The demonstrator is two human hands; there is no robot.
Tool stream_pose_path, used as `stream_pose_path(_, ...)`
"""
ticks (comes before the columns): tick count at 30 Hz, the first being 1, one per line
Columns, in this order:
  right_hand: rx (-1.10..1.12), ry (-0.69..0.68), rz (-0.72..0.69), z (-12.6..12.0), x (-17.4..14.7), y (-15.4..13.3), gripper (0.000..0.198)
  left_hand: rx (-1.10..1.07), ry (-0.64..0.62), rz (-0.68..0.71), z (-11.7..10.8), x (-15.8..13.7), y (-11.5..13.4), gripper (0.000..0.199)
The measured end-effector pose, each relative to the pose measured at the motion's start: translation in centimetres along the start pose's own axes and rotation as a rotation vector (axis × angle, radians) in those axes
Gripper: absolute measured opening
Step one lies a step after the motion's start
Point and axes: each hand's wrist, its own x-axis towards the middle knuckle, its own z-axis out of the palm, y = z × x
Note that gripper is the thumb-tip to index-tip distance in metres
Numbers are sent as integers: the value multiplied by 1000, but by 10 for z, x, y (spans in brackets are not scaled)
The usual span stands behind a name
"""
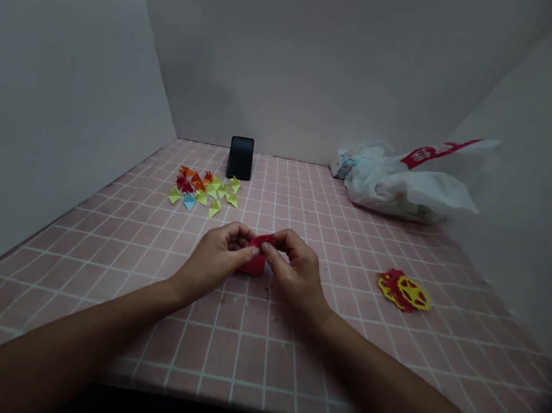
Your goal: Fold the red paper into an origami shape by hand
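Observation:
Between my two hands, near the middle of the table, is a small piece of red paper (261, 239). My left hand (222, 253) pinches its left side between thumb and fingers. From the right, my right hand (295, 264) grips the same piece, thumb pressed against the forefinger. Just below the fingertips a red item (252, 267), perhaps a stack of paper, lies on the table, partly hidden by my left hand. Folded paper pieces (201, 197) in yellow-green, orange, red and blue lie in a group beyond my left hand.
A black phone (240, 158) leans upright at the back. A white plastic bag (401, 187) and a small box (342, 164) stand at the back right. Red and yellow gear-shaped cut-outs (413, 293) lie to the right on the pink checked tablecloth (340, 345). Pale walls enclose the table.

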Motion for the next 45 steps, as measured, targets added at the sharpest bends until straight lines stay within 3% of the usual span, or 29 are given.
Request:
stream_pose_path(17,95,-2,82,3,-1,6,10,-135,-41,-138,-1,1,1,23)
stream_pose_path(31,110,-3,114,0,3,3,13,-28,-89,-97,-2,3,0,22)
stream_pose_path(38,158,61,104,0,2,5,13,-34,-6,-66,-1,3,-3,32)
stream_pose_path(45,180,51,129,0,2,5,18,-57,-47,-61,-1,0,2,21)
